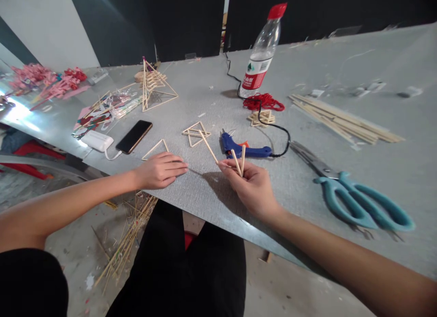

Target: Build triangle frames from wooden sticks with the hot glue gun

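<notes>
My right hand (253,187) is closed on three short wooden sticks (235,160), which fan upward from its fingertips just in front of a blue glue gun (246,149). My left hand (161,169) lies flat on the grey table (341,171), fingers stretched out, its fingers over the lower corner of a flat stick triangle (155,148). Two more glued stick triangles (195,133) lie overlapping between the hands, a little farther back.
Large teal scissors (355,194) lie at the right. A bundle of long sticks (344,119), a plastic bottle (262,53), red string (263,101), a stick pyramid (153,84), a phone (134,136) and a white power bank (98,141) sit around. Loose sticks litter the floor.
</notes>
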Tool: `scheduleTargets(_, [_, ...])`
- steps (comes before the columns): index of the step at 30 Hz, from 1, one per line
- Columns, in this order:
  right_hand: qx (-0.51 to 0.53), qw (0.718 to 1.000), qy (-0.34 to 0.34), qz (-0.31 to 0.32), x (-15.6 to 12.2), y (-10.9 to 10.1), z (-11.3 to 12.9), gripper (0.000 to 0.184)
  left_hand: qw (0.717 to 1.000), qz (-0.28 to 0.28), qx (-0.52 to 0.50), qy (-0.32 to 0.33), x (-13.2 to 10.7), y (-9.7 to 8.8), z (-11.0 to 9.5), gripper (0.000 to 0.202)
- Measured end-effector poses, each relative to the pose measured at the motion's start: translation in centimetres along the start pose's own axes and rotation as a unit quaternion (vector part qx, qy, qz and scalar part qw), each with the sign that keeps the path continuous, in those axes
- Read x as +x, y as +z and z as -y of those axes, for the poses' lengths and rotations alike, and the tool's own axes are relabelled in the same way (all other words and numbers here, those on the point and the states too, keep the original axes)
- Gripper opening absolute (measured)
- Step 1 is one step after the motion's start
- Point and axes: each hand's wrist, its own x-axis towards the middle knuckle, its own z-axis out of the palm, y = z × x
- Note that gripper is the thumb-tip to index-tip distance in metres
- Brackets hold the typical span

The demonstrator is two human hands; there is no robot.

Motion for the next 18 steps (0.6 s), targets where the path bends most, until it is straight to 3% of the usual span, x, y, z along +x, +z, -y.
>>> scheduleTargets(10, [0.003,1.000,-0.001,-0.002,0.1,0.1,0.3,0.035,0.999,0.032,0.006,0.000,0.6,0.0,-0.2,0.042])
scheduleTargets(18, [-0.003,1.000,0.000,0.005,0.0,0.0,0.1,0.037,0.989,0.008,0.055,-0.134,-2.3,-0.4,-0.3,0.048])
